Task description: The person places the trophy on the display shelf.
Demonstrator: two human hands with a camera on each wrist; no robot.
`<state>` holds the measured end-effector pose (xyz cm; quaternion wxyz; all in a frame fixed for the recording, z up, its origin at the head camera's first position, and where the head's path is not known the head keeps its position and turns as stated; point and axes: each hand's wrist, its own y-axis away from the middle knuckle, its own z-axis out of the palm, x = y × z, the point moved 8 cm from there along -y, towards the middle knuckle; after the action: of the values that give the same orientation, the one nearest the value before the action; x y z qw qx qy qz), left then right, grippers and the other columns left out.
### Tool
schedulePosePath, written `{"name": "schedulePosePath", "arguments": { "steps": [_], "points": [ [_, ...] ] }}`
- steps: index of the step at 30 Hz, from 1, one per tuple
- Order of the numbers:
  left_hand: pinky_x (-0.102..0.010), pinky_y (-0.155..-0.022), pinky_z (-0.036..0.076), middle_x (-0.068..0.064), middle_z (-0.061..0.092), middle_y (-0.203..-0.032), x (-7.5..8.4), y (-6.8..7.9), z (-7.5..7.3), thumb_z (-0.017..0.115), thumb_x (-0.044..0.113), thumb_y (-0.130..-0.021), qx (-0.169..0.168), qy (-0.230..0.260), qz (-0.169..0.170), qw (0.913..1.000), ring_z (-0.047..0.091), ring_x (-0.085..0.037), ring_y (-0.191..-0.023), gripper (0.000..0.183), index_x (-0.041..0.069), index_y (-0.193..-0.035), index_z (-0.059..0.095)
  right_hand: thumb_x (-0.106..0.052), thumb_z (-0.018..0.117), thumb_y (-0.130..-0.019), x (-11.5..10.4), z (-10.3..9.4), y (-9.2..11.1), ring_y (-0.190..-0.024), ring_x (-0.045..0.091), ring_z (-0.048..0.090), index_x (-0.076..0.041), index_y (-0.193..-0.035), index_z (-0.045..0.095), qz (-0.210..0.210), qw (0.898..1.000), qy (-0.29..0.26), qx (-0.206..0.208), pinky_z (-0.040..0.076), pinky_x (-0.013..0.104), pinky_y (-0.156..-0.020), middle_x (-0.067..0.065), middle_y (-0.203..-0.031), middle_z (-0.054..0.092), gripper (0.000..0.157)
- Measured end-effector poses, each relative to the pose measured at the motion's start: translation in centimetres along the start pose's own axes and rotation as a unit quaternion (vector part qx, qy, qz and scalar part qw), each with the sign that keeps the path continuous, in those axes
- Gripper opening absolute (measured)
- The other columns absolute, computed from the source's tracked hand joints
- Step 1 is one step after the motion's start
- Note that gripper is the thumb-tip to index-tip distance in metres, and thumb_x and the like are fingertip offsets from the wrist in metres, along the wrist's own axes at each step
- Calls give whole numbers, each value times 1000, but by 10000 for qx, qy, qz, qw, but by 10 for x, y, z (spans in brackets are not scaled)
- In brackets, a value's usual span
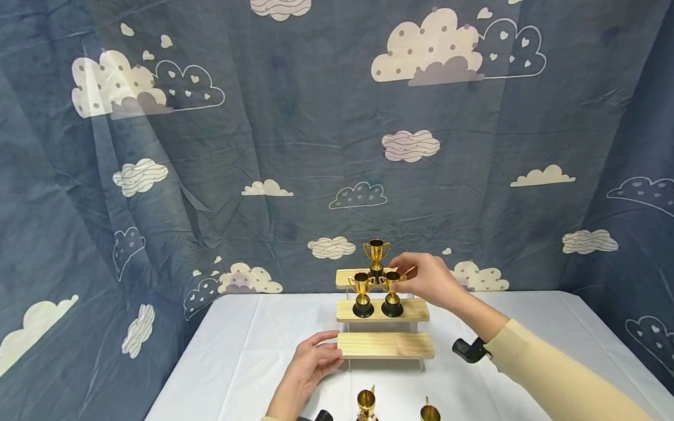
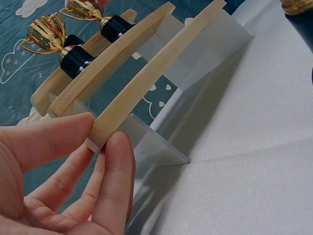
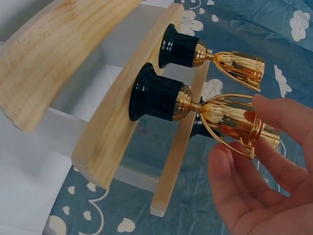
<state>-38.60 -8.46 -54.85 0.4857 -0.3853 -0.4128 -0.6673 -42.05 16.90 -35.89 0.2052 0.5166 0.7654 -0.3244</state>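
A three-step wooden display stand (image 1: 385, 346) stands on the table. My left hand (image 1: 313, 364) pinches the left end of its lowest board (image 2: 151, 78) between thumb and fingers. On the middle board are two small gold trophy cups with black bases, side by side. My right hand (image 1: 426, 279) grips the right-hand trophy (image 3: 222, 117) by its cup and handle, its base upright on the board. The left-hand trophy (image 1: 362, 292) stands close beside it. A third trophy (image 1: 376, 251) is on the top board, behind these two.
In front of the stand, more gold trophies (image 1: 430, 417) appear at the bottom edge of the head view, partly cut off. A white cloth (image 1: 236, 355) covers the table. Behind it hangs a blue curtain (image 1: 310, 135) with cloud prints.
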Motion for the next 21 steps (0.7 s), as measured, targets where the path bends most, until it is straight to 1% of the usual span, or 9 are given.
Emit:
{"name": "schedulePosePath", "arguments": {
  "steps": [4, 9, 12, 13, 14, 16, 19, 20, 21],
  "points": [
    [-34, -78, 61, -17, 71, -101, 0, 0, 0, 68, -12, -78, 7, -9, 8, 10000, 73, -23, -84, 60, -8, -136, 54, -23, 86, -79, -2, -5, 1, -92, 23, 69, -13, -119, 71, 34, 10000, -13, 82, 58, 40, -75, 4, -105, 71, 44],
    [-33, -78, 61, -18, 70, -102, 0, 0, 0, 68, -12, -78, 19, -4, -6, 10000, 73, -23, -84, 59, -8, -136, 54, -22, 86, -79, -5, -10, 4, -95, 21, 67, -16, -119, 71, 77, 9998, -40, 156, 57, 40, -77, 6, -113, 70, 43],
    [-33, -78, 61, -17, 71, -101, -1, 0, 0, 69, -12, -78, 19, -1, -10, 10000, 73, -23, -84, 59, -8, -136, 54, -23, 86, -79, -7, -13, 5, -96, 21, 67, -17, -119, 71, 3, 9998, -48, 168, 57, 44, -79, 6, -116, 69, 43],
    [-33, -77, 61, -17, 71, -101, -1, -1, 0, 69, -12, -78, 18, 1, -6, 10000, 73, -23, -84, 59, -8, -136, 54, -23, 86, -80, -8, -15, 6, -97, 21, 67, -18, -119, 70, -24, 9998, -48, 183, 55, 47, -85, 6, -115, 69, 43],
    [-33, -77, 61, -17, 71, -100, -1, -1, 0, 69, -12, -78, 23, 0, -3, 10000, 73, -23, -84, 59, -8, -135, 55, -23, 86, -80, -9, -17, 6, -98, 22, 68, -18, -119, 70, -62, 9998, -43, 208, 50, 52, -95, 5, -115, 70, 43],
    [-33, -77, 61, -17, 72, -100, -1, -1, 0, 69, -12, -78, 17, -1, 6, 10000, 73, -23, -84, 59, -8, -135, 55, -24, 86, -80, -10, -21, 8, -99, 22, 68, -19, -119, 70, -84, 9996, -69, 256, 47, 55, -97, 4, -114, 70, 43],
    [-33, -77, 61, -17, 72, -100, -1, -2, -1, 69, -12, -78, -4, -5, 19, 10000, 73, -23, -84, 58, -9, -135, 55, -25, 86, -80, -10, -26, 10, -101, 23, 67, -21, -119, 70, -87, 9995, -88, 304, 48, 53, -97, 3, -114, 70, 42],
    [-33, -77, 61, -17, 72, -100, -1, -2, -1, 69, -12, -78, -11, -8, 23, 10000, 73, -23, -83, 58, -9, -134, 54, -25, 86, -80, -10, -27, 11, -101, 23, 67, -21, -119, 70, -70, 9994, -91, 315, 52, 51, -92, 2, -114, 70, 42],
    [-33, -77, 61, -17, 72, -100, -1, -2, -1, 69, -12, -78, -23, -7, 32, 10000, 73, -22, -84, 58, -9, -134, 54, -25, 85, -80, -10, -28, 12, -102, 23, 67, -22, -120, 70, -49, 9994, -91, 317, 56, 46, -83, 2, -115, 69, 43]
  ]
}}
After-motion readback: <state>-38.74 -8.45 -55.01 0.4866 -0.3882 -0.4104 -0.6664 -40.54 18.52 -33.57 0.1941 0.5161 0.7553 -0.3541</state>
